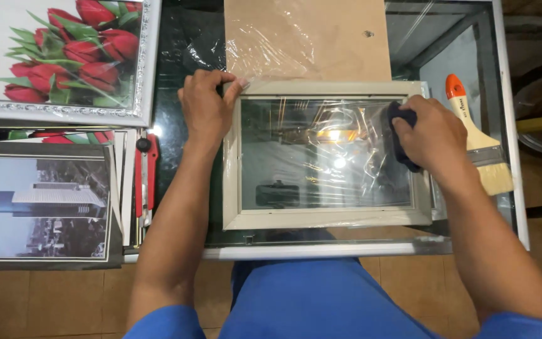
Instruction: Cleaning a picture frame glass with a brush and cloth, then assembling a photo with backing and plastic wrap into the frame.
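1. Head view: frame (pixel 327 216) lies mid-table, near edge.
2. Left hand (pixel 205 103) pinches frame's far-left corner.
3. Right hand (pixel 431 135), fingers curled, presses dark cloth (pixel 401 135) on glass (pixel 321 157).
4. Brush (pixel 478 141) lies right.

Just right of the right hand (pixel 431 135) a paintbrush (pixel 479 138) with an orange-tipped handle lies on the glass tabletop (pixel 183 37). Beyond both hands is a brown backing board (pixel 321 31) under clear film. Left of the left hand (pixel 207 103) lie a red cutter (pixel 148 179), a framed tulip picture (pixel 64 56) and a building print (pixel 39 207).
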